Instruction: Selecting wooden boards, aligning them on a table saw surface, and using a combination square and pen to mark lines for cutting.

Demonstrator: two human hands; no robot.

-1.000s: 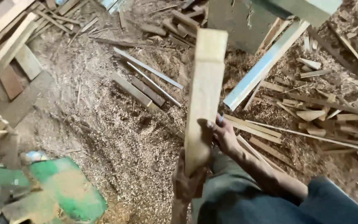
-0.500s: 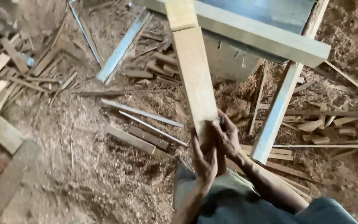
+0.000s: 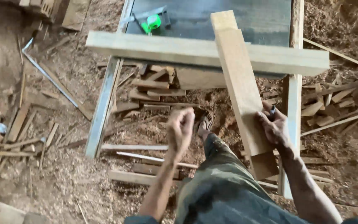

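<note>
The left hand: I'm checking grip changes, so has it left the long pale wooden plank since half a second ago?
Yes. The left hand has come off the long pale wooden plank and is fisted to its left; the right hand alone holds it.

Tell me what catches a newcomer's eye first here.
A pale plank slants across the middle, its top resting on a beam laid over the workbench; the right hand grips its edge. The left hand hangs in a fist, apart from it. Offcuts and sawdust cover the floor.

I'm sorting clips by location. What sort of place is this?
Likely a woodworking shop: sawdust covers the floor, offcuts lie scattered, and the right hand steadies a plank across a work table.
</note>
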